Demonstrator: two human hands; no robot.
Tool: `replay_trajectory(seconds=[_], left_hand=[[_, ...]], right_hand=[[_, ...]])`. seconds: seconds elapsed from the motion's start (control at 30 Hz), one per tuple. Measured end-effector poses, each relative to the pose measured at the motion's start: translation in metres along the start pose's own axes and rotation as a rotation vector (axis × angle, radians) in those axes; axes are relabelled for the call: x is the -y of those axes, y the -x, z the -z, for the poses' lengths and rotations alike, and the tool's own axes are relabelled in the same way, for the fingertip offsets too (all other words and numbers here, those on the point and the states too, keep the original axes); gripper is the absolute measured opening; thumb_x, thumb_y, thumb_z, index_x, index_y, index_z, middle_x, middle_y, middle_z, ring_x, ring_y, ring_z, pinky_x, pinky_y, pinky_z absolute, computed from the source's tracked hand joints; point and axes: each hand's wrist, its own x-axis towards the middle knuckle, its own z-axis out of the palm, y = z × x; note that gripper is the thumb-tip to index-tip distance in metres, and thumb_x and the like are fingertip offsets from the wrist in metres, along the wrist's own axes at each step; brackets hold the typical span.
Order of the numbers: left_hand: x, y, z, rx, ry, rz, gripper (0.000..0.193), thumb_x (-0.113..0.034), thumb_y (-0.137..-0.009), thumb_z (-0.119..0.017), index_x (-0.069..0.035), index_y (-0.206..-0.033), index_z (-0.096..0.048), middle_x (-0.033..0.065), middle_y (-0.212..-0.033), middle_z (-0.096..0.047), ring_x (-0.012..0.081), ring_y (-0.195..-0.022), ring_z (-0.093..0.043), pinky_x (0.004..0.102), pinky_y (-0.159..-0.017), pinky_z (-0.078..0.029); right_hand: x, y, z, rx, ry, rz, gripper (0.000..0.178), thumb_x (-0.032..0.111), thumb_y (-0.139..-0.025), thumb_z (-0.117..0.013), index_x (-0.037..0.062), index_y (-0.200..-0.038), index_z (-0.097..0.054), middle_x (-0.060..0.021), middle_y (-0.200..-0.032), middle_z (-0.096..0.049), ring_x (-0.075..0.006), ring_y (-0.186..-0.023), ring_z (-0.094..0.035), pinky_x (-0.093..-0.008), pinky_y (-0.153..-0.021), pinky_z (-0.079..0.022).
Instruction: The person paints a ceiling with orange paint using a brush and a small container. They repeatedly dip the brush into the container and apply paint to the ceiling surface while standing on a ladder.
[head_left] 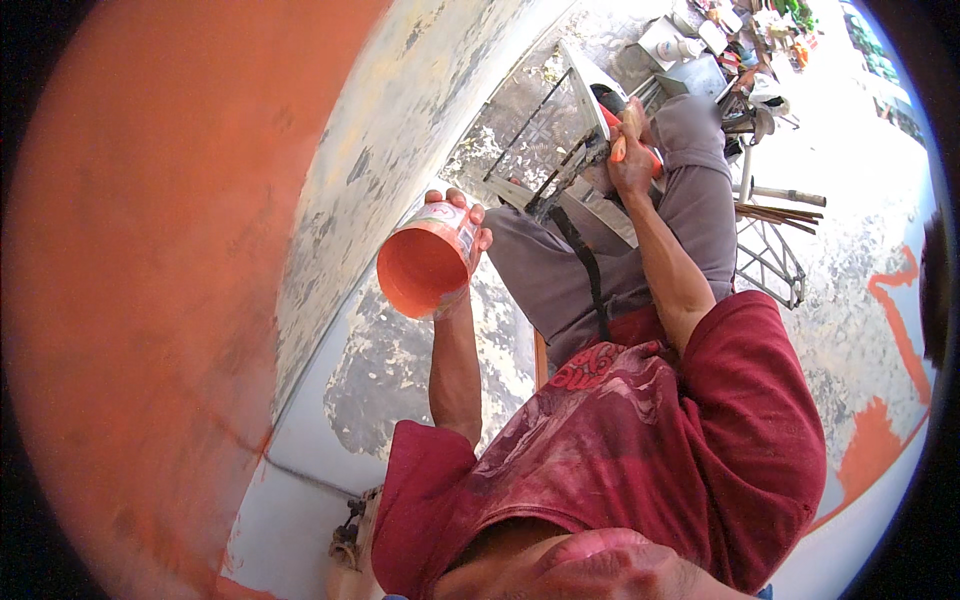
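My left hand is wrapped round a paint can, fingers over its far side. The can is tilted so its open mouth shows, and the inside is coated in orange; how much paint is in it I cannot tell. Over my lap, near my knee, my right hand is closed on an orange-handled tool, whose far end I cannot make out. More orange shows on both sides of that hand. Below it stands a metal frame with thin bars, like a stepladder, between my grey-trousered legs.
To the left rises a wall painted orange, with a bare, peeling strip beside it. Boxes and mixed clutter lie at the top right. Thin rods and a metal lattice are right of my leg. Another wall patch is orange.
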Motion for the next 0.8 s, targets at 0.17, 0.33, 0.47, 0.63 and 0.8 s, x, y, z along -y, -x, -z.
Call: replay_trajectory(seconds=[0.17,0.33,0.47,0.63,0.8], left_hand=[[-0.004,0.013,0.007,-0.032,0.015,0.005,0.056,-0.031,-0.086,-0.071,-0.009,-0.134,-0.051,0.0143,-0.123,-0.047,0.0329,-0.109,-0.047,0.0451,-0.074,-0.053],[-0.008,0.021,0.020,-0.055,0.055,0.013,0.057,-0.031,-0.086,-0.070,-0.009,-0.135,-0.051,0.0147,-0.122,-0.047,0.0338,-0.109,-0.048,0.0455,-0.074,-0.053],[-0.014,0.023,0.021,-0.106,0.038,0.019,0.058,-0.046,-0.087,-0.067,-0.007,-0.128,-0.053,0.0170,-0.120,-0.049,0.0369,-0.106,-0.049,0.0477,-0.073,-0.052],[-0.022,0.015,0.027,-0.094,0.055,0.057,0.051,-0.034,-0.088,-0.068,-0.008,-0.129,-0.052,0.0155,-0.120,-0.049,0.0352,-0.107,-0.049,0.0470,-0.072,-0.054],[-0.027,0.009,0.033,-0.081,0.062,0.087,0.048,-0.028,-0.089,-0.067,-0.009,-0.131,-0.051,0.0139,-0.119,-0.049,0.0341,-0.109,-0.049,0.0475,-0.073,-0.054]], right_hand=[[-0.006,-0.001,-0.009,-0.036,0.084,0.029,0.019,0.032,-0.095,-0.054,0.0182,-0.108,-0.055,-0.0245,-0.072,-0.064,-0.0443,-0.073,-0.065,-0.0549,-0.060,-0.046],[-0.010,0.000,-0.010,0.035,0.175,0.045,0.024,0.029,-0.091,-0.057,0.0200,-0.112,-0.053,-0.0216,-0.074,-0.064,-0.0422,-0.072,-0.066,-0.0524,-0.058,-0.046],[-0.003,0.003,-0.004,-0.015,0.101,0.133,0.019,0.029,-0.096,-0.052,0.0209,-0.113,-0.054,-0.0229,-0.077,-0.065,-0.0430,-0.072,-0.066,-0.0516,-0.059,-0.046],[-0.003,0.000,-0.005,-0.008,0.147,0.136,0.029,0.023,-0.093,-0.055,0.0234,-0.122,-0.053,-0.0184,-0.079,-0.067,-0.0403,-0.070,-0.067,-0.0508,-0.060,-0.049],[-0.001,0.001,-0.005,0.016,0.163,0.086,0.026,0.026,-0.094,-0.054,0.0186,-0.119,-0.053,-0.0201,-0.080,-0.067,-0.0416,-0.073,-0.067,-0.0538,-0.061,-0.048]])
